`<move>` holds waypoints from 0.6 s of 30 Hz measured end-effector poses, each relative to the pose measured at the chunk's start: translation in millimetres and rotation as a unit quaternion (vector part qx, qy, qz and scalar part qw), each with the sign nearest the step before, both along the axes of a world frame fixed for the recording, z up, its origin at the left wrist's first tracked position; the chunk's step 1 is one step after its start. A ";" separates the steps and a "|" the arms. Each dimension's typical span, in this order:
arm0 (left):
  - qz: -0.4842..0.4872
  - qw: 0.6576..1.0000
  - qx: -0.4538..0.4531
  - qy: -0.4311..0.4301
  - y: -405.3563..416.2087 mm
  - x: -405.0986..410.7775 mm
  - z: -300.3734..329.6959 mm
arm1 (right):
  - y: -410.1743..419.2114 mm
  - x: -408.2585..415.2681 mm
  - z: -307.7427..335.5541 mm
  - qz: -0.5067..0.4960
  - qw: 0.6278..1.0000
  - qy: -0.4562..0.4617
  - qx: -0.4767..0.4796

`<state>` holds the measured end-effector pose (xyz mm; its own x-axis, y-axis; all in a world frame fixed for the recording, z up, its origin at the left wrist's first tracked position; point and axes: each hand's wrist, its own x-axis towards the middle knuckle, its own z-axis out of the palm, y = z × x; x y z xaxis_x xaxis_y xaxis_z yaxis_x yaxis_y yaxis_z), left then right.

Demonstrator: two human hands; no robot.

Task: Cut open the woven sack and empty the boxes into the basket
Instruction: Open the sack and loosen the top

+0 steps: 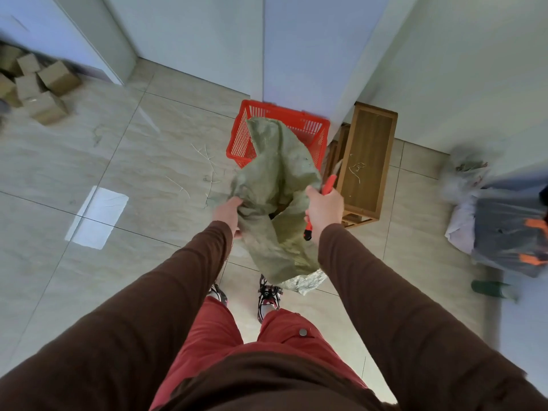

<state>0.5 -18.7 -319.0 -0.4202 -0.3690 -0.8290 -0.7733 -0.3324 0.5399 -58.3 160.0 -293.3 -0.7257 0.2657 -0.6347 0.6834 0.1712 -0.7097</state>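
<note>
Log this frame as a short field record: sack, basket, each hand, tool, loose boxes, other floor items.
sack: green woven sack, held up by both hands, its upper end draped over the basket's near rim
basket: red plastic basket on the floor by the wall corner; contents hidden
left hand: left hand gripping the sack's left side
right hand: right hand holding the sack's edge plus the cutter
tool: orange-handled cutter; blade not visible
loose boxes: cardboard boxes piled far left
other: wooden stool right of basket; white paper on tiles
</note>
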 end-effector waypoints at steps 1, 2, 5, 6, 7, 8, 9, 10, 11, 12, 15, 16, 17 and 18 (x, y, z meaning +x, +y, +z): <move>-0.004 0.997 -0.071 -0.014 -6.2 1.1 -2.5 | 5.0 -2.5 0.3 -0.009 1.000 0.009 0.004; -0.028 0.989 -0.146 -0.024 -9.9 3.0 -4.9 | 9.4 -4.0 1.0 -0.009 1.000 0.010 0.004; -0.127 0.920 -0.370 0.012 -5.9 3.8 5.4 | 16.0 -2.3 -0.4 0.024 0.999 0.010 0.021; -0.157 0.891 -0.424 0.041 -1.4 -1.4 15.3 | 16.6 -0.3 -1.0 0.043 0.998 0.015 0.037; -0.183 0.869 -0.455 0.064 2.9 -9.4 20.1 | 17.2 2.3 -2.7 0.060 0.997 0.026 0.052; -0.212 0.856 -0.467 0.072 7.3 -19.2 24.3 | 18.1 5.6 -2.8 0.073 0.995 0.033 0.059; -0.240 0.851 -0.463 0.058 10.9 -29.3 26.1 | 19.8 8.9 -4.1 0.080 0.994 0.041 0.060; -0.265 0.853 -0.449 0.032 13.8 -38.6 25.0 | 21.8 12.4 -4.0 0.083 0.994 0.043 0.059; -0.280 0.860 -0.427 0.001 15.3 -47.1 22.6 | 24.9 15.4 -5.3 0.085 0.994 0.044 0.058; -0.284 0.873 -0.395 -0.027 15.5 -54.4 18.4 | 28.1 17.8 -5.6 0.087 0.994 0.041 0.061; -0.276 0.914 -0.296 -0.028 11.3 -67.9 7.4 | 39.5 19.7 -10.8 0.108 0.991 0.032 0.073; -0.276 0.924 -0.266 -0.009 10.9 -69.2 7.8 | 43.0 19.3 -11.5 0.115 0.989 0.035 0.087; -0.268 0.932 -0.244 0.013 11.6 -69.5 9.0 | 45.7 18.5 -11.5 0.114 0.987 0.049 0.104; -0.250 0.942 -0.222 0.035 13.9 -68.0 10.3 | 47.2 18.0 -9.9 0.100 0.985 0.067 0.121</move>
